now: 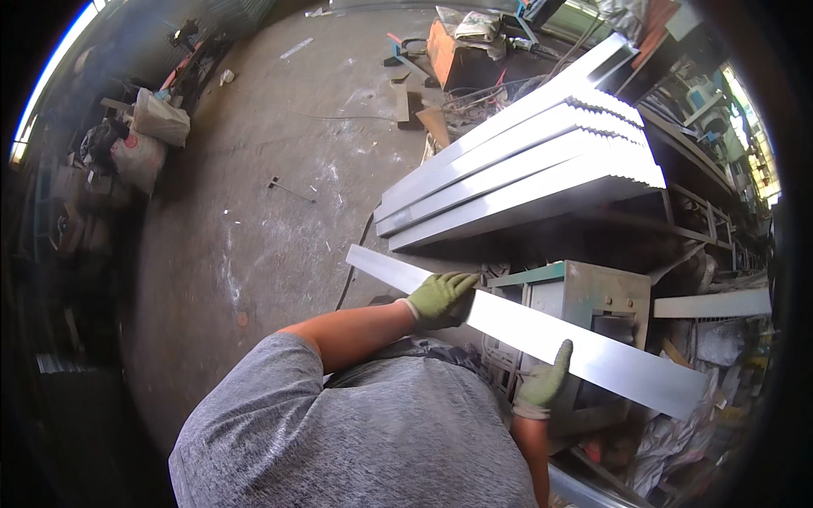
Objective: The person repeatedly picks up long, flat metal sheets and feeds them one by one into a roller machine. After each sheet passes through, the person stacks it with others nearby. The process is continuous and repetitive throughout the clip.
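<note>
A long, flat silver metal bar point(517, 323) lies slantwise across the front of my body, its far end up to the left and its near end down to the right. My left hand point(442, 298), in a green glove, is wrapped over the bar left of its middle. Further along, my right hand point(544, 383), gloved alike, grips the lower edge; its thumb lies against the bright face and its other fingers are hidden behind. Just beyond the bar rises a stack of similar silver metal lengths point(500, 182) with stepped, jagged-looking ends at the right.
A metal cabinet-like machine point(593, 292) with a green edge stands under the bar. An orange box point(442, 52) and scrap lie at the far side. White sacks point(161, 118) are piled at the left. A thin rod point(292, 190) and white scraps lie on the concrete floor point(271, 245).
</note>
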`<state>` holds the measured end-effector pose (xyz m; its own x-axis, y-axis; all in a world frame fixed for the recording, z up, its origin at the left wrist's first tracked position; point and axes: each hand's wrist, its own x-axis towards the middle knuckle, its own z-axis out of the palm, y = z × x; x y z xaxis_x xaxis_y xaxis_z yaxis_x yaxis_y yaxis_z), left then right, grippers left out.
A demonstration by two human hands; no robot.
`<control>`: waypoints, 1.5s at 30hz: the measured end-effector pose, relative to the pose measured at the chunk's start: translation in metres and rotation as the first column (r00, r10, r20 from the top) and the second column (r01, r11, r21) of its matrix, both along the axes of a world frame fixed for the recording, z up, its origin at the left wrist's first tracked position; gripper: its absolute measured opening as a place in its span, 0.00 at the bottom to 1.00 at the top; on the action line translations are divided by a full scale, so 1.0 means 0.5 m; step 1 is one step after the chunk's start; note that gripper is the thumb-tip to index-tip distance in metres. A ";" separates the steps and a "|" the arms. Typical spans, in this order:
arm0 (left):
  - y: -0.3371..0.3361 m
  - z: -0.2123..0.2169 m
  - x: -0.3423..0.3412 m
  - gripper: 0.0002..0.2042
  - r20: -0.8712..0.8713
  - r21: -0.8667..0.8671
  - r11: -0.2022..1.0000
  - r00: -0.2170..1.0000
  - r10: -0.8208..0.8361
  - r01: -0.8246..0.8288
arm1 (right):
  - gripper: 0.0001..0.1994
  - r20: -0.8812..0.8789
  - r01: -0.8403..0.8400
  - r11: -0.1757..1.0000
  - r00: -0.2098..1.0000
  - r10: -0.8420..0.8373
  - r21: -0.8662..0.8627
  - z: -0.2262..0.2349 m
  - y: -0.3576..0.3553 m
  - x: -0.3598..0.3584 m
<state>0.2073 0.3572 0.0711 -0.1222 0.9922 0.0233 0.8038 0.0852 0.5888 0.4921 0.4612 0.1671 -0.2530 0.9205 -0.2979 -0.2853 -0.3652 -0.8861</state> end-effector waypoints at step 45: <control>0.489 -0.339 -0.295 0.56 0.015 -0.341 0.866 0.920 0.392 -0.364 | 0.30 0.693 -0.360 0.759 0.319 0.647 -0.543 -0.242 0.019 -0.212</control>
<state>0.0598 0.6016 -0.0983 -0.4773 0.8190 -0.3185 0.6218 0.5709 0.5361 0.3860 0.4706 0.0461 -0.1503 0.5574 -0.8165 0.8175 -0.3944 -0.4197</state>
